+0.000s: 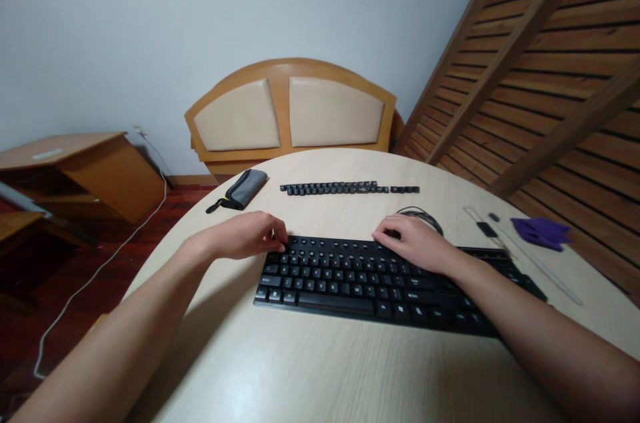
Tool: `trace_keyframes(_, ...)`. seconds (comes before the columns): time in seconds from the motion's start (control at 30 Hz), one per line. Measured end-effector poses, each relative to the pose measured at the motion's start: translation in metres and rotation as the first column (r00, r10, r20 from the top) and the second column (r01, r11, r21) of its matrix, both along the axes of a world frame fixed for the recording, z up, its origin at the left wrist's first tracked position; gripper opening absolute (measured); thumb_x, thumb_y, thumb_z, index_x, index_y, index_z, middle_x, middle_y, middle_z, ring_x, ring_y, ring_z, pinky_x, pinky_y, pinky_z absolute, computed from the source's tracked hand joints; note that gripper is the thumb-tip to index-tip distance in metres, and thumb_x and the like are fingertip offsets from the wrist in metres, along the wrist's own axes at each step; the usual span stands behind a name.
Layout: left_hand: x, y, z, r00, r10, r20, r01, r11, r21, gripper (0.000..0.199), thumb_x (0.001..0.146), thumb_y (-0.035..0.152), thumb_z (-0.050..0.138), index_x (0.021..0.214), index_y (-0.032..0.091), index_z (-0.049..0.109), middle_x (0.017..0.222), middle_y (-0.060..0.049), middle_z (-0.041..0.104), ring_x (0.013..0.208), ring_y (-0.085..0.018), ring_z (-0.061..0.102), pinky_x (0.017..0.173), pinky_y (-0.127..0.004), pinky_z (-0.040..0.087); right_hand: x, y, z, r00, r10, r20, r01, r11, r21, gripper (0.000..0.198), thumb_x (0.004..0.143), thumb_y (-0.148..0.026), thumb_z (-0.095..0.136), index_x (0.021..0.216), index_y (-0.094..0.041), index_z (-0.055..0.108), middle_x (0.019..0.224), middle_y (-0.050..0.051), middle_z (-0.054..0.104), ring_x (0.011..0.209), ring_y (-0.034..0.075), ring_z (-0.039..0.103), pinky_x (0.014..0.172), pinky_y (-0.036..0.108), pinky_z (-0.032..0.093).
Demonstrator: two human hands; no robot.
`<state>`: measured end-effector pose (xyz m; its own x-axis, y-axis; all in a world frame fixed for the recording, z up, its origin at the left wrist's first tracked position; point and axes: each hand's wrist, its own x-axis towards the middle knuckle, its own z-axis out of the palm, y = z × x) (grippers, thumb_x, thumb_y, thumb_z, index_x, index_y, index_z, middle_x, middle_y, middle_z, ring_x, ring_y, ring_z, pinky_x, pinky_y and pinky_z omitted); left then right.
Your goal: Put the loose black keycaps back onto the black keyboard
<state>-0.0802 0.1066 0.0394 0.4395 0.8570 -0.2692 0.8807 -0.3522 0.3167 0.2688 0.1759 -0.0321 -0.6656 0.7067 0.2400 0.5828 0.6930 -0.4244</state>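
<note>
A black keyboard (335, 283) lies flat on the round table (280, 369). Lettered keys fill its nearer rows, while small pale-topped spots without full caps show in the rows at the back. At its far left corner, the thumb and fingers of my left hand (253, 235) are pinched together; whatever is between them is too small to make out. My right hand (413, 241) rests over the far edge right of the middle, its fingers bent against the keyboard. My right forearm covers part of the number pad. Beyond the keyboard, loose black keycaps (330, 189) stand in rows.
A grey pouch (246, 188) lies at the back left. A coiled black cable (423, 215) sits behind my right hand. To the right are a wire keycap puller (480, 223), a thin white stick (545, 264) and a purple cloth (540, 233). A padded chair back (290, 106) stands behind the table.
</note>
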Motion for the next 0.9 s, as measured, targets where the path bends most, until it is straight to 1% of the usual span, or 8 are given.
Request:
trace_keyframes(0.1,0.0022,-0.0029,-0.0003,0.998,0.01,-0.065,-0.006,0.998,0.068,0.017,0.087,0.031,0.065,0.099,0.024,0.073,0.095,-0.003,0.075,0.083,-0.02,0.067,0.069,-0.027,0.045,0.0,-0.0003,0.0004,1.0,-0.001,0.0,0.001,1.0,-0.002,0.026,0.096,-0.034,0.051,0.082,-0.021,0.069,0.085,0.006,0.072,0.081,0.022,0.065,0.076,0.035,0.046)
trace_keyframes(0.27,0.0059,-0.0058,-0.0013,0.99,-0.009,-0.14,0.029,0.99,0.14,0.013,0.086,0.028,0.066,0.097,0.024,0.073,0.095,-0.003,0.075,0.082,-0.021,0.067,0.067,-0.028,0.043,-0.0002,-0.0002,0.0004,1.0,0.003,-0.007,-0.003,1.0,0.003,0.026,0.095,-0.034,0.052,0.08,-0.022,0.069,0.084,0.006,0.072,0.081,0.023,0.066,0.076,0.035,0.046)
trace_keyframes(0.37,0.0073,-0.0062,-0.0016,0.987,-0.02,-0.161,0.046,0.986,0.163,0.014,0.087,0.026,0.065,0.098,0.024,0.073,0.094,-0.003,0.075,0.081,-0.021,0.068,0.067,-0.028,0.043,-0.0002,0.0001,-0.0002,1.0,0.002,-0.006,-0.002,1.0,0.006,0.026,0.095,-0.034,0.052,0.08,-0.022,0.069,0.084,0.006,0.072,0.08,0.023,0.066,0.075,0.035,0.046)
trace_keyframes(0.57,0.0073,-0.007,-0.001,0.986,-0.023,-0.164,0.051,0.984,0.169,0.015,0.086,0.025,0.064,0.098,0.025,0.073,0.094,-0.002,0.075,0.079,-0.02,0.067,0.066,-0.028,0.043,-0.0003,0.0,0.0002,1.0,-0.001,0.001,0.001,1.0,-0.007,0.027,0.096,-0.035,0.051,0.081,-0.021,0.069,0.084,0.006,0.072,0.08,0.023,0.065,0.076,0.036,0.046)
trace_keyframes(0.67,0.0053,-0.0053,-0.0003,0.991,-0.022,-0.133,0.041,0.99,0.138,0.017,0.087,0.025,0.063,0.1,0.025,0.073,0.096,-0.003,0.075,0.081,-0.02,0.068,0.069,-0.028,0.045,-0.0002,0.0,0.0001,1.0,-0.002,-0.001,0.002,1.0,-0.007,0.026,0.096,-0.035,0.052,0.082,-0.021,0.069,0.085,0.006,0.072,0.081,0.023,0.065,0.076,0.036,0.046)
trace_keyframes(0.83,0.0013,0.0003,0.0013,1.0,-0.009,0.021,0.01,0.999,-0.037,0.021,0.09,0.03,0.059,0.104,0.022,0.073,0.097,-0.004,0.075,0.082,-0.018,0.067,0.07,-0.025,0.046,0.0002,0.0004,-0.0002,1.0,0.003,-0.003,-0.003,1.0,-0.003,0.026,0.096,-0.035,0.052,0.082,-0.022,0.07,0.085,0.005,0.073,0.081,0.023,0.066,0.076,0.035,0.046)
trace_keyframes(0.9,0.0008,0.0016,0.0018,0.999,-0.003,0.045,0.005,0.998,-0.065,0.023,0.09,0.03,0.058,0.105,0.019,0.072,0.096,-0.005,0.075,0.081,-0.018,0.067,0.07,-0.025,0.047,0.0003,0.0005,-0.0001,1.0,0.004,0.003,-0.004,1.0,-0.003,0.026,0.096,-0.035,0.052,0.082,-0.022,0.07,0.085,0.006,0.073,0.082,0.022,0.066,0.077,0.036,0.047)
